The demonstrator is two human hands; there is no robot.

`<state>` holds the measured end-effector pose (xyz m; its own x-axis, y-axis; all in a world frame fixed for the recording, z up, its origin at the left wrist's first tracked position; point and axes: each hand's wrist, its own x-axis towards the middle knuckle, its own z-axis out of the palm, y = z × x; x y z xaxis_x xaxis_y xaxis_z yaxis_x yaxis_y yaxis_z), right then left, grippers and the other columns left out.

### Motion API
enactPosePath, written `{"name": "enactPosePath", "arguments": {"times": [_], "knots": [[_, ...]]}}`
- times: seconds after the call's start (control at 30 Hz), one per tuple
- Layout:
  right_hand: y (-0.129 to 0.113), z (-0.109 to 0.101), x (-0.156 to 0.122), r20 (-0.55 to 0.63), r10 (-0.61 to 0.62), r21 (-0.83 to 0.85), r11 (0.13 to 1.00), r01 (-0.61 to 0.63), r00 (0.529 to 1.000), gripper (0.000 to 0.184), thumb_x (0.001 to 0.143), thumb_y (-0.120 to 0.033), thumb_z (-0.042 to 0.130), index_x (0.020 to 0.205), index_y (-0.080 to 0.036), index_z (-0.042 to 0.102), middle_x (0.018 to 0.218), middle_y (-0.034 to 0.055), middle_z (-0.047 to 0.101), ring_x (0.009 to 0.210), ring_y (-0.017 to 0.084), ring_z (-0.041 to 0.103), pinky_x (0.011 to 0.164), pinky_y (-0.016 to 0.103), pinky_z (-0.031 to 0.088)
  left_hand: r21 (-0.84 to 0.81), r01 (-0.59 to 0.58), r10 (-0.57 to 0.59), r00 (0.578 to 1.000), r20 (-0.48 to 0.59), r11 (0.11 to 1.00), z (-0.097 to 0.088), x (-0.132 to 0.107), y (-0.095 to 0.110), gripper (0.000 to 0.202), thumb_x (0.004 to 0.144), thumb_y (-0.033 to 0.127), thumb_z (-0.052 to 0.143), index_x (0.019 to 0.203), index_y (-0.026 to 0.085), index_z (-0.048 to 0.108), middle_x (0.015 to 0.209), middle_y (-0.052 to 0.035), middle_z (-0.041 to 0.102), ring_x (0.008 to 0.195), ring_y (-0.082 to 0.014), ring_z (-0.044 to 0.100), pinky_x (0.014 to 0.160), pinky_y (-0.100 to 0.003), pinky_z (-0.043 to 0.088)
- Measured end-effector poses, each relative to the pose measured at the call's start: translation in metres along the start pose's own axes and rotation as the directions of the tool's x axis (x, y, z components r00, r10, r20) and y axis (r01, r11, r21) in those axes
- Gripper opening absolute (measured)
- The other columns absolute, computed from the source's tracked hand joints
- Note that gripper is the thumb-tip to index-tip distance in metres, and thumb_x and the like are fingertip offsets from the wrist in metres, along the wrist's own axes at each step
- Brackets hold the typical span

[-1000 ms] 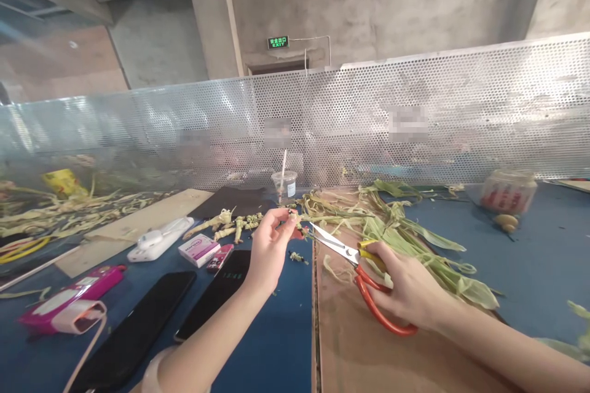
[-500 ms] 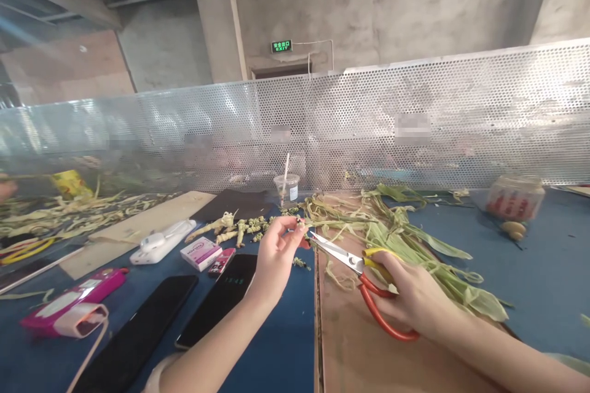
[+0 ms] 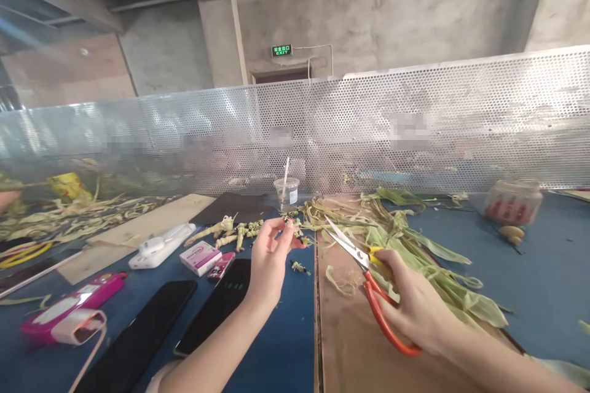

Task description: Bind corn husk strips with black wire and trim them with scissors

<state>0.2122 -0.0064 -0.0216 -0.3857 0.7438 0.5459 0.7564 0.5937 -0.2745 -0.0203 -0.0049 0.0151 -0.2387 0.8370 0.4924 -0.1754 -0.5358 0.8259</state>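
My left hand point(image 3: 271, 261) is raised above the table, thumb and fingers closed on a small knotted green piece point(image 3: 295, 228) that looks made of plant strips; the fingers partly cover it. A pair of scissors point(image 3: 346, 243) with red and yellow handles is in my right hand point(image 3: 412, 298). Its blades are slightly parted, pointing up and left, apart from the held piece. Behind the hands lie long pale green husk-like leaves point(image 3: 391, 230). Below the left fingers is another small knotted piece point(image 3: 299, 267), and several knotted figures point(image 3: 237, 233) lie to the left.
A plastic cup with a straw point(image 3: 286, 193) stands by the perforated metal screen point(image 3: 369, 135). Left are two black phones point(image 3: 142, 331), a white device point(image 3: 161, 245), a purple-white box point(image 3: 200, 258) and a magenta device point(image 3: 76, 307). A jar point(image 3: 514, 202) stands right. Another person's hand shows far left.
My left hand has drawn slightly left with the small piece, away from the scissors. The scissors have turned more upright, and their blades have parted a little.
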Motion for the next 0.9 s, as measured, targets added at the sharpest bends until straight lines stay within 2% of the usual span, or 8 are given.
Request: {"name": "enactPosePath", "arguments": {"times": [0.17, 0.3, 0.4, 0.63, 0.9], "knots": [[0.006, 0.003, 0.002, -0.023, -0.144, -0.140, 0.980, 0.139, 0.989, 0.036, 0.073, -0.032, 0.051, 0.102, -0.020, 0.034, 0.090, 0.0097, 0.061, 0.071, 0.024, 0.063, 0.055, 0.030, 0.046, -0.064, 0.027, -0.030, 0.998, -0.050, 0.998, 0.001, 0.001, 0.001, 0.019, 0.075, 0.032, 0.063, 0.086, 0.018, 0.055, 0.078, 0.0014, 0.054, 0.065, -0.0116, 0.058, 0.066, -0.029, 0.051], [0.009, -0.002, 0.005, -0.059, -0.168, -0.143, 0.977, 0.158, 0.984, 0.036, 0.072, -0.028, 0.052, 0.102, -0.020, 0.035, 0.089, 0.0085, 0.061, 0.070, 0.021, 0.062, 0.054, 0.029, 0.045, -0.079, 0.042, -0.048, 0.996, -0.081, 0.996, 0.001, 0.003, 0.001, 0.018, 0.075, 0.031, 0.063, 0.086, 0.019, 0.056, 0.078, 0.0025, 0.053, 0.064, -0.0102, 0.057, 0.066, -0.029, 0.052], [0.009, -0.006, 0.007, -0.045, -0.206, -0.132, 0.971, 0.199, 0.978, 0.035, 0.072, -0.027, 0.052, 0.101, -0.021, 0.036, 0.090, 0.0076, 0.059, 0.073, 0.020, 0.060, 0.056, 0.028, 0.045, -0.070, 0.048, -0.055, 0.993, -0.103, 0.996, 0.000, 0.004, 0.001, 0.017, 0.076, 0.031, 0.062, 0.086, 0.019, 0.055, 0.080, 0.0031, 0.052, 0.063, -0.0093, 0.057, 0.066, -0.028, 0.052], [0.012, -0.006, 0.009, 0.027, -0.165, -0.127, 0.978, 0.167, 0.986, 0.034, 0.073, -0.029, 0.052, 0.103, -0.020, 0.038, 0.091, 0.0082, 0.059, 0.070, 0.020, 0.058, 0.056, 0.029, 0.044, -0.058, 0.091, -0.097, 0.989, -0.113, 0.994, 0.000, 0.005, 0.005, 0.019, 0.074, 0.032, 0.063, 0.085, 0.019, 0.055, 0.074, 0.0034, 0.052, 0.061, -0.0097, 0.056, 0.066, -0.028, 0.052], [0.014, -0.003, 0.010, 0.093, -0.130, -0.120, 0.983, 0.141, 0.987, 0.033, 0.072, -0.029, 0.051, 0.102, -0.020, 0.039, 0.089, 0.0081, 0.059, 0.073, 0.022, 0.059, 0.057, 0.030, 0.044, -0.068, 0.120, -0.126, 0.988, -0.091, 0.990, -0.001, 0.004, -0.002, 0.017, 0.075, 0.031, 0.062, 0.086, 0.021, 0.056, 0.078, 0.0035, 0.052, 0.063, -0.0091, 0.056, 0.066, -0.026, 0.051]]}}
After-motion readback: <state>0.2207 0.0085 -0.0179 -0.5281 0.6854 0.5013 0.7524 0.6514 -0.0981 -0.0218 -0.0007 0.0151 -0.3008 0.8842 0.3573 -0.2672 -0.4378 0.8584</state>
